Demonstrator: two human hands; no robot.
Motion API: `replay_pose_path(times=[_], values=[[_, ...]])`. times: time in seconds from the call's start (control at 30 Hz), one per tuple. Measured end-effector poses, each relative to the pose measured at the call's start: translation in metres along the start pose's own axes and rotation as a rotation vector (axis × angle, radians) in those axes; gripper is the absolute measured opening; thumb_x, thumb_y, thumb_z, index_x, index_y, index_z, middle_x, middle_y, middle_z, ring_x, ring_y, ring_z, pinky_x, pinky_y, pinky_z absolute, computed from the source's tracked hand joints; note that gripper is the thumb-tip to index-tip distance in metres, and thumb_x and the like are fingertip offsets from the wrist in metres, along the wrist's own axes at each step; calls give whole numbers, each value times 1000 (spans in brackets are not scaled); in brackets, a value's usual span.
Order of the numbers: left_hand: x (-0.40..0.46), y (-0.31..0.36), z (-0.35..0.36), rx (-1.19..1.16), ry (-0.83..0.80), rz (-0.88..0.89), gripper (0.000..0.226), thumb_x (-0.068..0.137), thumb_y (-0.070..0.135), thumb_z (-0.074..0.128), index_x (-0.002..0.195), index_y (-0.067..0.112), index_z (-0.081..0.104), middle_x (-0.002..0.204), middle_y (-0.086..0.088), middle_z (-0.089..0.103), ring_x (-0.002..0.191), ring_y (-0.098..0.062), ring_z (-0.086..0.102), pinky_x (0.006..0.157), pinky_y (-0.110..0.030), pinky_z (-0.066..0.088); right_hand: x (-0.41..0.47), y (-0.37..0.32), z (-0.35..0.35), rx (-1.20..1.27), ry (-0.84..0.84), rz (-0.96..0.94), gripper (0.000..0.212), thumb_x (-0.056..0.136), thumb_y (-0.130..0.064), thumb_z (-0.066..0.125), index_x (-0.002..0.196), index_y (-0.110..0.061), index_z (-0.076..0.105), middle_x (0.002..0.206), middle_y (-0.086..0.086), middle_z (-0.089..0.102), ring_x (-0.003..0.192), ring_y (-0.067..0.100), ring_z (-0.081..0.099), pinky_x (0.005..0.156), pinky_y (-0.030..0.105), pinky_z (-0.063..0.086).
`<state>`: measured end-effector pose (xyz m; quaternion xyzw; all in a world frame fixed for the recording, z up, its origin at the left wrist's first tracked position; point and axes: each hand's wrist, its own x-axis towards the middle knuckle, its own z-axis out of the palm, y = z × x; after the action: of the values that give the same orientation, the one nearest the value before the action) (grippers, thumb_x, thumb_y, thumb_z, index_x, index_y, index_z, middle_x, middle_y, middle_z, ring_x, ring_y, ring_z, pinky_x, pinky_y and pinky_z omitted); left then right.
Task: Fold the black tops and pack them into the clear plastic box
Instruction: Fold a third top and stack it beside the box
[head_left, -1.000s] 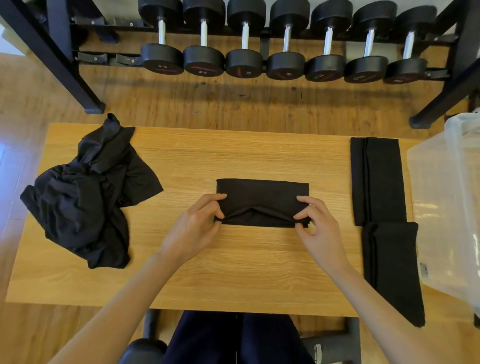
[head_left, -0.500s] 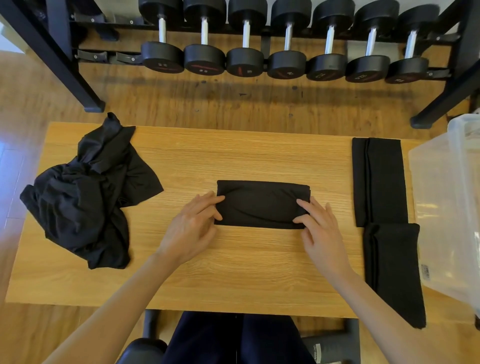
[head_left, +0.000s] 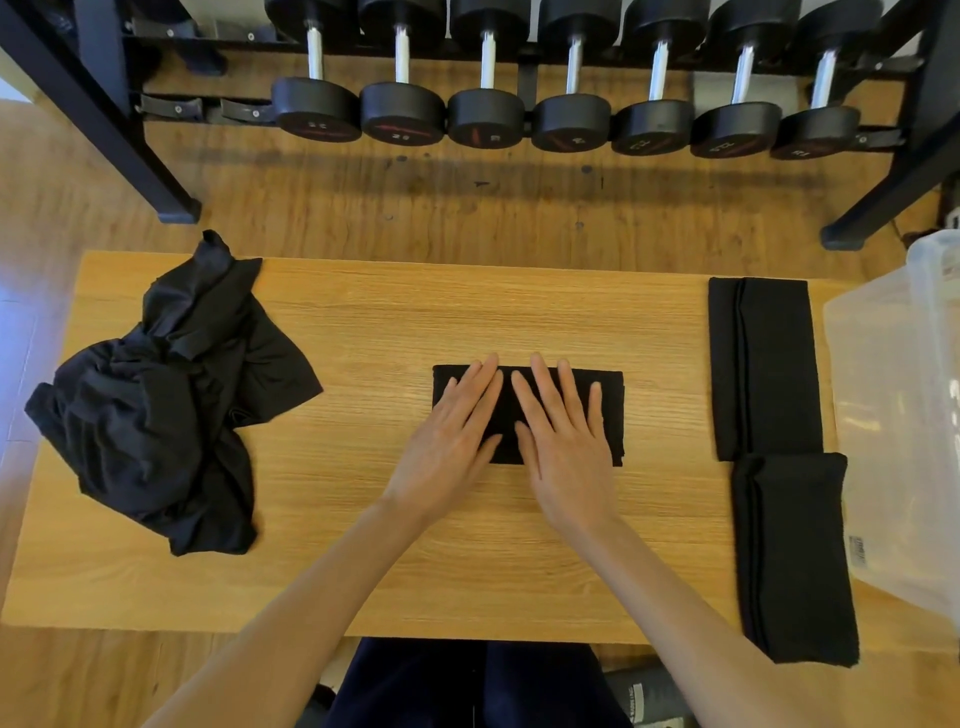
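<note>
Folded black top (head_left: 610, 410) pressed under flat, straight fingers (head_left: 540, 395) of both hands; right of them two folded tops (head_left: 763, 364) await the clear plastic box (head_left: 904, 415); left, a crumpled black heap (head_left: 156, 405) remains unfolded.

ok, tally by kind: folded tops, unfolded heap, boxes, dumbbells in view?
Folded black tops: 3, one under both hands, two at the table's right
Unfolded black heap: 1, garment count cannot be told
Clear plastic box: 1
Dumbbells: 7
Total: 12

Three folded tops (head_left: 527, 413), one crumpled heap (head_left: 161, 405), one box (head_left: 904, 415), seven dumbbells (head_left: 485, 117).
</note>
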<state>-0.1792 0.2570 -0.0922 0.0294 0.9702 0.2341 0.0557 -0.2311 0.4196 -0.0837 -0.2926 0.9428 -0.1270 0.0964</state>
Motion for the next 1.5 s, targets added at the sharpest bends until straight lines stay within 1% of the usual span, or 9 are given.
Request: replay_pose_path(times=[0.2,0.37,0.63,0.8,0.97,1.1,1.23,1.4,1.5], values=[[-3,-8,6,121,-74,-11,62,105,36,35,156,10,13,166,-4,0,152,-17,-5,123,-39,8,-8,13,17,-65,-108,19,54,105,-46,22,156,-29,16,165,-1,2,151,23,-6,120,55,3],[-1,-16,7,142,-119,-28,65,102,47,32,158,19,11,166,-6,-4,152,-25,-10,123,-43,3,-4,17,17,-103,-123,33,59,102,-52,28,156,-33,14,165,8,-4,151,32,-8,119,59,0],[1,-24,7,226,-150,-21,74,99,59,30,158,23,4,165,-10,-7,151,-31,-8,122,-45,5,-2,24,17,-125,-81,117,76,96,-64,28,157,-19,15,163,17,0,151,32,-4,121,55,4],[-3,-17,0,194,-74,-47,69,102,49,33,158,17,9,166,-7,-1,152,-26,-7,124,-40,-1,-5,16,11,-96,-21,125,68,102,-54,25,156,-16,14,164,11,3,151,27,-1,122,48,5],[-11,-14,5,196,-59,-21,59,104,32,30,156,10,15,165,-10,4,152,-24,-1,123,-45,12,-19,-2,22,-86,-44,34,60,104,-41,33,156,-19,13,165,4,1,152,24,-2,122,44,-2],[-12,-19,8,167,-103,-82,62,103,38,30,157,13,11,165,-8,1,152,-24,-2,123,-44,14,-24,-1,27,-50,-81,127,59,104,-46,25,157,-21,12,165,4,-1,152,23,-3,122,43,-1],[-7,-17,-2,156,-108,-87,62,103,43,27,157,16,12,166,-5,1,152,-21,-5,123,-41,5,-21,-2,19,26,-56,124,57,104,-47,23,155,-22,18,165,3,5,152,21,-1,122,42,-1],[8,-27,-22,134,-46,-150,62,103,42,33,155,11,21,162,-10,20,150,-25,17,122,-40,15,-6,13,0,144,79,273,49,105,-38,30,148,-15,36,161,6,23,150,21,12,122,43,8],[18,-33,-33,73,-73,-173,70,97,43,48,154,10,22,153,-10,34,141,-24,35,119,-37,25,9,30,-11,70,44,257,52,101,-32,39,148,-11,38,157,8,32,148,26,21,120,46,8]])
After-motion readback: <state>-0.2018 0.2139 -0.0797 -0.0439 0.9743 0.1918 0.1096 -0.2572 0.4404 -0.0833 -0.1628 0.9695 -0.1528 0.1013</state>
